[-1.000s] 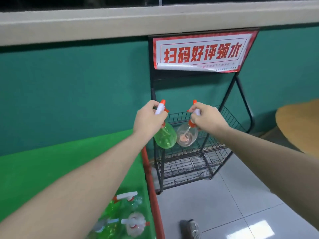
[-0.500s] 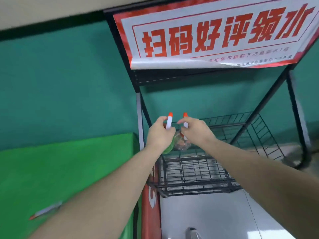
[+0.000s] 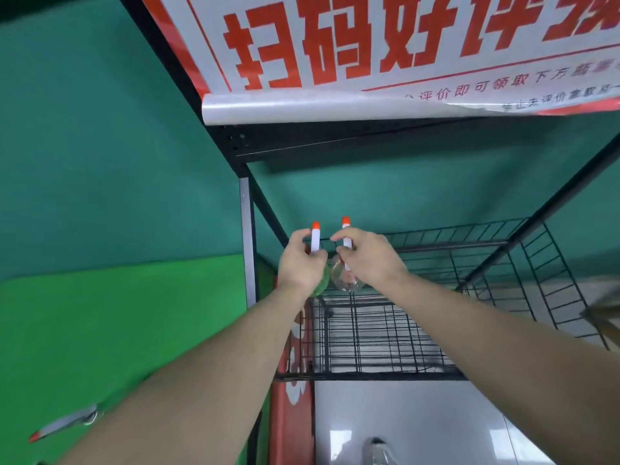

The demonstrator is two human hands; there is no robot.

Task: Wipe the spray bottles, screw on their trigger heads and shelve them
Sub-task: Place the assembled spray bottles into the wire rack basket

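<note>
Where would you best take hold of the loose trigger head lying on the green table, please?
Grip the trigger head across its white body from above: it lies flat on the green table, long and slim, orange tip pointing left.

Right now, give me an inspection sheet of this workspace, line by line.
Surface: green table, left of the rack.
Job's things: green bottle and clear bottle, trigger heads on, held over the black wire rack.
Clutter: loose trigger head on the table.
Hands: left hand grips the green bottle; right hand grips the clear one.
Cables: nothing seen.
Surroundings: red-and-white sign, teal wall, tiled floor.
</note>
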